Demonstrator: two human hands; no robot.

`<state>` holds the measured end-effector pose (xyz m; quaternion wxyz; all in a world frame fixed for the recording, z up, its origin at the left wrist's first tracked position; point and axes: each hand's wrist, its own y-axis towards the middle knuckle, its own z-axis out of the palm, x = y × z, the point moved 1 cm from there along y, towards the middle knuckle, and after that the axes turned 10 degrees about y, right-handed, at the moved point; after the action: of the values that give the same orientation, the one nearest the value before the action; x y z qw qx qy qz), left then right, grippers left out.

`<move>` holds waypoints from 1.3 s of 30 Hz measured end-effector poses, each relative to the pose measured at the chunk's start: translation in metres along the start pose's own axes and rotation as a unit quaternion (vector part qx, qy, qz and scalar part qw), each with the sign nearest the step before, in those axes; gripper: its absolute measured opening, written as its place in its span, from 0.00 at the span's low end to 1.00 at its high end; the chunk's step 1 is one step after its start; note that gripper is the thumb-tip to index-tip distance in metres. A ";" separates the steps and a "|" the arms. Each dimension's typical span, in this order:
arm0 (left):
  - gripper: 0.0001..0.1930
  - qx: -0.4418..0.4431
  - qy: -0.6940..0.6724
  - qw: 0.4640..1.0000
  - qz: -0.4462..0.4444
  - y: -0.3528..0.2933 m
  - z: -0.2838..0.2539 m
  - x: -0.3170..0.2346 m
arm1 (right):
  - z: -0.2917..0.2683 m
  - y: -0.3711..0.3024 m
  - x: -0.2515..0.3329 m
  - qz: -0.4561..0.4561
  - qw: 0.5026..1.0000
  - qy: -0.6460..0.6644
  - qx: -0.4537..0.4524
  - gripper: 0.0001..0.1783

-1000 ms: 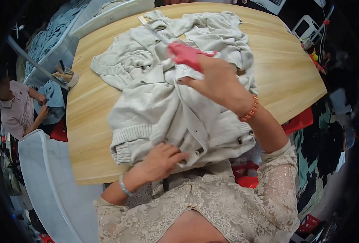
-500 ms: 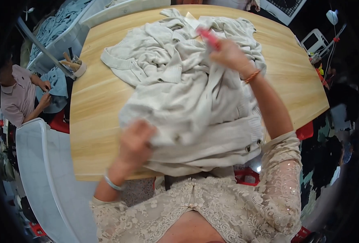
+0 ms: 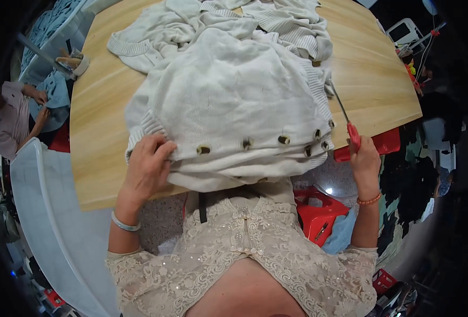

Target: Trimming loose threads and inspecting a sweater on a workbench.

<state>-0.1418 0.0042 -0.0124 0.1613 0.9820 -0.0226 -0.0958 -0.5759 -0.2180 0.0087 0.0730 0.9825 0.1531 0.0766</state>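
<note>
A pale grey knit cardigan (image 3: 234, 100) lies spread on the wooden table, its row of dark buttons along the near edge. At its near left corner, my left hand (image 3: 152, 164) is closed on the ribbed edge, thumb and fingers pinching the knit. My right hand (image 3: 365, 161) is beyond the cardigan's right side, wrapped round the handle of a red-handled tool with a long thin metal blade (image 3: 353, 134). The tool points up and away, its tip close to the ribbed edge; its exact kind cannot be made out. Below this cardigan, more pale knit layers show.
More pale knitwear (image 3: 286, 26) is heaped at the far side of the table (image 3: 371, 68). A small pot of tools (image 3: 76, 62) stands on the far left rim. To the left sits a co-worker (image 3: 17, 116) handling blue cloth. A white bin (image 3: 49, 211) and red stool (image 3: 318, 211) are nearby.
The cardigan now lies flatter, its buttoned edge toward me. My right hand has come back from the far heap to the right side with the red-handled tool. My left hand has moved slightly left.
</note>
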 end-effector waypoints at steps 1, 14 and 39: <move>0.22 0.018 -0.025 0.999 -0.014 -0.002 -0.002 0.001 | 0.001 -0.010 0.001 -0.007 1.000 0.020 0.013 0.13; 0.13 0.044 -0.196 0.975 -0.092 -0.008 0.011 0.013 | 0.005 -0.047 0.133 -0.327 0.851 0.332 0.243 0.20; 0.15 0.101 -0.221 0.965 -0.094 0.040 0.035 -0.039 | 0.012 -0.070 0.101 -0.251 0.870 0.290 0.309 0.19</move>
<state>-0.1876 -0.0414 -0.0247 0.0423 0.9453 0.0253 -0.3225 -0.4994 -0.1217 -0.0014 -0.2653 0.8171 0.4243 0.2861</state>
